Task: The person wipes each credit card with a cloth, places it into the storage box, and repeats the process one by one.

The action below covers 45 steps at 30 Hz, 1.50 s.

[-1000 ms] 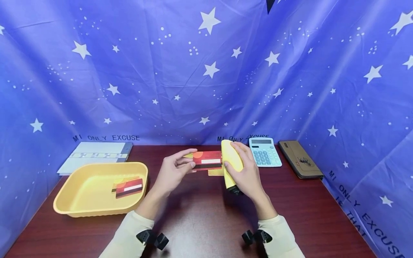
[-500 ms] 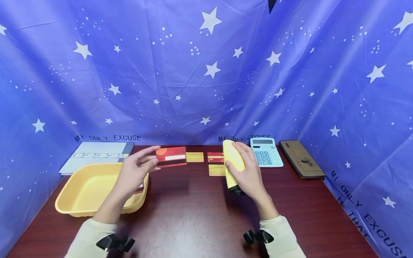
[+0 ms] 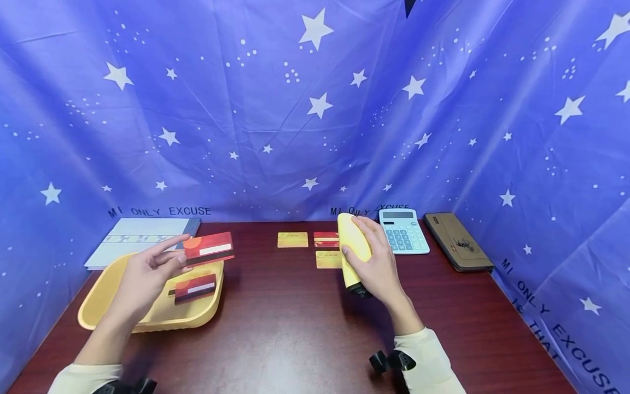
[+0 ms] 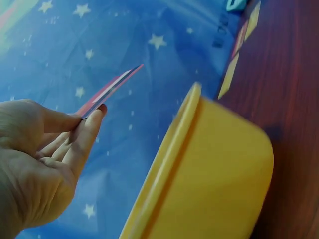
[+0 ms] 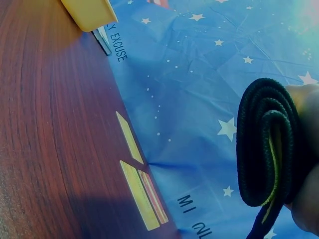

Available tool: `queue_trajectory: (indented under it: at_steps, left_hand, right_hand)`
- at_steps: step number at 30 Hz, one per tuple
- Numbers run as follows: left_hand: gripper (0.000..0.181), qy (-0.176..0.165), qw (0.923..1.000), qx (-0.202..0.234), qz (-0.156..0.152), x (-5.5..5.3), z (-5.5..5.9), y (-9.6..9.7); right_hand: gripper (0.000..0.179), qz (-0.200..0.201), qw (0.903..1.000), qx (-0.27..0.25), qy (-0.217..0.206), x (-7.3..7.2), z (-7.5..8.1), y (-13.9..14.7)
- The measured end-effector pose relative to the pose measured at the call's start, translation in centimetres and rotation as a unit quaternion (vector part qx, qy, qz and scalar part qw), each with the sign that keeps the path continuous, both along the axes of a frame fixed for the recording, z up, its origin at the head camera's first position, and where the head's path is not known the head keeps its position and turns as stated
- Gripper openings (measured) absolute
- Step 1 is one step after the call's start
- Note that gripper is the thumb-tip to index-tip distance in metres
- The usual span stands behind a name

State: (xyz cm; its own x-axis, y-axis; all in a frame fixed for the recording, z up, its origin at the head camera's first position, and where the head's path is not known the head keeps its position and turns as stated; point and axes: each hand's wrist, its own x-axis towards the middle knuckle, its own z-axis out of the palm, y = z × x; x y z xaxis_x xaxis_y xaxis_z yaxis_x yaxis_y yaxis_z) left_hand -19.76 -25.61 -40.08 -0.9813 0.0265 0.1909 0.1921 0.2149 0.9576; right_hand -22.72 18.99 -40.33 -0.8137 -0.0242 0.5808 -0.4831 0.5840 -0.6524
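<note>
My left hand (image 3: 147, 276) pinches a red bank card (image 3: 209, 249) by its left end, between thumb and fingers. That card is held above the yellow plastic tub (image 3: 167, 327); in the left wrist view the card (image 4: 115, 90) appears nearly edge-on. Inside the tub, more red cards (image 3: 195, 289) lie overlapping. My right hand (image 3: 376, 262) grips a folded yellow item (image 3: 353, 249) with a black lower end. Seen from the right wrist, that folded item (image 5: 264, 144) shows rolled layers of black fabric and a yellow strip; its exact kind I cannot tell.
On the dark wood table lie two yellow cards (image 3: 292, 239) and a red card (image 3: 326, 239), partly behind the yellow item. A calculator (image 3: 404, 235) and a brown zip case (image 3: 458, 243) sit back right. A white notebook (image 3: 138, 230) lies behind the tub. Starry blue cloth (image 3: 246, 109) surrounds the table.
My left hand has drawn the red card left, away from the yellow item to above the tub, uncovering cards on the table. My right hand has stayed in place.
</note>
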Motion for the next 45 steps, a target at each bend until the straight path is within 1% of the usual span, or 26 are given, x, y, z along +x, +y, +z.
queue_trajectory:
  at_steps: [2,4,5,6,8,12,16,18,24,29,31,33,35,36,39,43,45]
  left_hand:
    - [0.048,-0.004,0.9987,0.046,-0.022,0.1,-0.4,-1.0]
    - [0.047,-0.005,0.9952,0.086,-0.046,0.1,-0.8,-2.0]
    - [0.047,-0.009,0.9927,0.104,-0.06,0.1,-1.0,-2.5]
    - [0.046,-0.013,0.9912,0.112,-0.07,0.2,-1.2,-3.0]
    - [0.044,-0.022,0.9902,0.11,-0.083,0.2,-1.5,-3.8]
    - [0.041,-0.045,0.9902,0.09,-0.096,0.3,-2.0,-5.2]
    - [0.043,-0.064,0.986,0.099,-0.118,0.3,-2.4,-6.2]
    - [0.043,-0.071,0.9849,0.098,-0.124,0.2,-2.6,-6.4]
    - [0.041,-0.076,0.9896,0.046,-0.113,-0.2,-3.0,-6.9]
    - [0.042,-0.086,0.9871,0.041,-0.129,-0.5,-3.2,-7.1]
    - [0.041,-0.092,0.9873,0.032,-0.126,-0.5,-3.3,-7.2]
    - [0.039,-0.095,0.9889,0.005,-0.114,-0.4,-3.4,-7.3]
    - [0.038,-0.098,0.9902,-0.033,-0.094,-0.3,-3.4,-7.2]
    - [0.038,-0.099,0.9903,-0.052,-0.082,-0.3,-3.4,-7.2]
    - [0.041,-0.093,0.9882,-0.104,-0.065,-0.2,-3.4,-7.2]
    - [0.045,-0.088,0.9848,-0.143,-0.045,-0.2,-3.6,-7.2]
    - [0.047,-0.092,0.9827,-0.157,-0.034,-0.2,-3.7,-7.2]
  right_hand:
    - [0.065,0.0,1.0,-0.001,-0.003,0.0,0.0,0.0]
    - [0.065,-0.001,1.0,-0.001,-0.005,0.1,0.0,0.0]
    - [0.065,-0.001,1.0,-0.001,-0.006,0.1,0.0,0.0]
    - [0.065,-0.002,1.0,-0.001,-0.006,0.1,0.0,0.0]
    - [0.066,-0.001,1.0,-0.001,-0.004,0.0,0.0,0.0]
    - [0.066,0.0,1.0,-0.002,0.001,0.0,0.0,0.0]
    - [0.065,-0.001,1.0,0.0,0.0,-0.1,-0.2,0.1]
    - [0.065,-0.002,1.0,0.002,-0.003,-0.1,-0.2,0.0]
    - [0.065,-0.002,0.9999,0.003,-0.01,0.0,-0.3,0.1]
    - [0.064,0.0,1.0,0.003,-0.008,-0.1,-0.1,0.2]
    - [0.064,0.001,1.0,0.002,-0.008,0.0,-0.1,0.1]
    - [0.064,0.001,1.0,0.002,-0.008,0.0,-0.1,0.1]
    - [0.064,0.002,1.0,0.002,-0.008,0.0,-0.1,0.1]
    - [0.064,0.003,1.0,0.002,-0.008,0.0,-0.1,0.1]
    - [0.064,0.003,1.0,0.004,-0.008,-0.1,-0.2,0.1]
    - [0.063,0.003,1.0,0.005,-0.007,0.0,-0.1,0.1]
    - [0.063,0.004,1.0,0.006,-0.007,0.0,-0.1,0.1]
